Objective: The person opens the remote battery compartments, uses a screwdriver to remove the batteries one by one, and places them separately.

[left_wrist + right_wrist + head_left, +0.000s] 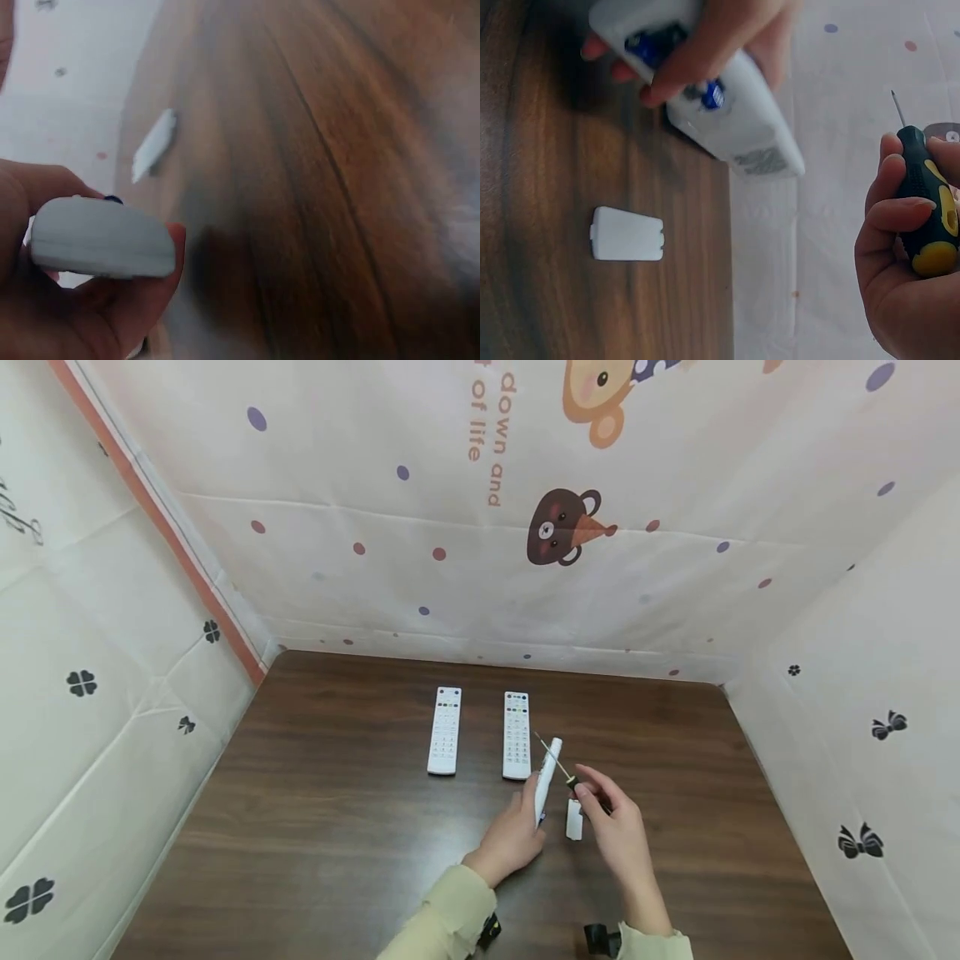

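Head view: left hand (514,835) grips remote (547,785) beside right hand (619,828) pinching a screwdriver (573,782).

Your dark wood-grain table (315,752), walled in by pale printed sheets (315,539)
Ahead, you see dots (438,554) and cartoon bears (551,529); left, clovers (82,683) and a coral stripe (160,524); right, bows (888,725); glare (416,839) whitens the wood.

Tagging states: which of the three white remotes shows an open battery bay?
The remote in the left hand, blue batteries showing; the other two lie buttons-up on the table, backs hidden.
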{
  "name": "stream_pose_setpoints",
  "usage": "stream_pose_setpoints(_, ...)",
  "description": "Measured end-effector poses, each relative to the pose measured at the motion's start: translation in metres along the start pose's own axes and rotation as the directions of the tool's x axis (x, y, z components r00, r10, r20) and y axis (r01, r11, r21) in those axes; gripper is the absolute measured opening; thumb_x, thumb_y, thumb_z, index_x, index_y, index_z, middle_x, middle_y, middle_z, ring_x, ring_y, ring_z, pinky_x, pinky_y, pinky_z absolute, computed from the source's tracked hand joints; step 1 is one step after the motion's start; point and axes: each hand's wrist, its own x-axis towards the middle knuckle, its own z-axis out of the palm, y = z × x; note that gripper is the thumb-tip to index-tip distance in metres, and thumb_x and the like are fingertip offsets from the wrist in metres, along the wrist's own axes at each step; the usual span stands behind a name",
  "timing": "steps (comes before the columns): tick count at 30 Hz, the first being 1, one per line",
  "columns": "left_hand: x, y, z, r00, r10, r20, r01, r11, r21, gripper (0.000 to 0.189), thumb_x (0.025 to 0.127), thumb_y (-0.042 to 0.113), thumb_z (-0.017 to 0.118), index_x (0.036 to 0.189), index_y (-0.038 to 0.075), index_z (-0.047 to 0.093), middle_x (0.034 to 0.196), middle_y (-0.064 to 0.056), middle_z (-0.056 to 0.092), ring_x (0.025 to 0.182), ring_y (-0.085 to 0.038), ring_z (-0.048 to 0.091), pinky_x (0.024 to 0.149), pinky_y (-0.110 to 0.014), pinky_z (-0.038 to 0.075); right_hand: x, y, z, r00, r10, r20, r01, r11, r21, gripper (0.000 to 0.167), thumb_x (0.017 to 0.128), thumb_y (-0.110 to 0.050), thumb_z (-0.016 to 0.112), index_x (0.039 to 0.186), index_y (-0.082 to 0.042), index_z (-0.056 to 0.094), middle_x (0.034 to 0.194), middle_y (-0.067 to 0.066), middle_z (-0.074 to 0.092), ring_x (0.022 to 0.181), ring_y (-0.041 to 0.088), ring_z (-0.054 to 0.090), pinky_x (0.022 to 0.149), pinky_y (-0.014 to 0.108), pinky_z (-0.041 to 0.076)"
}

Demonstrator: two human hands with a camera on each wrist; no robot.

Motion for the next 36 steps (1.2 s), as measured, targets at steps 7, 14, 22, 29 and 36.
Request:
stream_pose_setpoints(7,0.023,0.015,0.021,0.998,-0.045,-0.033,0.051,0.978,0.204,0.083,0.072,0.016,0.066,0.141,0.015,0.019,0.089,-0.012,0.050,0.068,-0.023,0.052,0.052,-0.033,0.043,-0.001,0.009,-0.005,0.997,0.045,-0.061,-0.047,0.999,-0.018,0.031,0.088,-0.035,0.053,0.117,-0.024,0.057,0.091,0.004,0.063,0.078,0.022,0.053,0.057,0.024,0.044)
stream_pose_setpoints(14,0.038,0.029,0.028,0.989,-0.126,-0.072,0.142,0.943,0.302,0.082,0.073,0.020,0.067,0.141,0.017,0.021,0.092,-0.016,0.049,0.073,-0.027,0.051,0.050,-0.035,0.043,0.001,0.012,-0.008,0.995,0.064,-0.078,-0.065,0.998,-0.002,0.032,0.089,-0.033,0.052,0.118,-0.021,0.056,0.092,0.006,0.063,0.081,0.019,0.056,0.066,0.026,0.048)
stream_pose_setpoints(22,0.046,0.042,0.044,0.990,-0.109,-0.094,0.142,0.844,0.517,0.087,0.070,0.037,0.071,0.141,0.018,0.023,0.107,-0.016,0.042,0.069,-0.023,0.050,0.045,-0.027,0.041,-0.002,0.016,-0.007,0.995,0.070,-0.066,-0.070,0.998,0.007,0.034,0.089,-0.034,0.052,0.119,-0.019,0.056,0.092,0.005,0.062,0.079,0.021,0.055,0.060,0.025,0.046)
stream_pose_setpoints(29,0.050,0.045,0.049,0.985,-0.029,-0.173,0.131,0.777,0.616,0.077,0.076,0.043,0.063,0.138,0.013,0.030,0.109,-0.014,0.044,0.064,-0.023,0.048,0.041,-0.025,0.038,0.001,0.016,-0.006,0.996,0.063,-0.062,-0.063,0.998,0.007,0.033,0.089,-0.033,0.052,0.118,-0.018,0.056,0.093,0.007,0.061,0.079,0.018,0.055,0.062,0.026,0.048)
stream_pose_setpoints(36,0.053,0.048,0.044,0.988,-0.056,-0.145,0.134,0.787,0.602,0.081,0.072,0.042,0.066,0.139,0.015,0.029,0.112,-0.017,0.043,0.067,-0.023,0.049,0.038,-0.024,0.038,0.003,0.015,-0.005,0.995,0.076,-0.058,-0.076,0.997,-0.008,0.033,0.090,-0.034,0.051,0.119,-0.018,0.056,0.097,0.011,0.061,0.083,0.027,0.054,0.061,0.023,0.046)
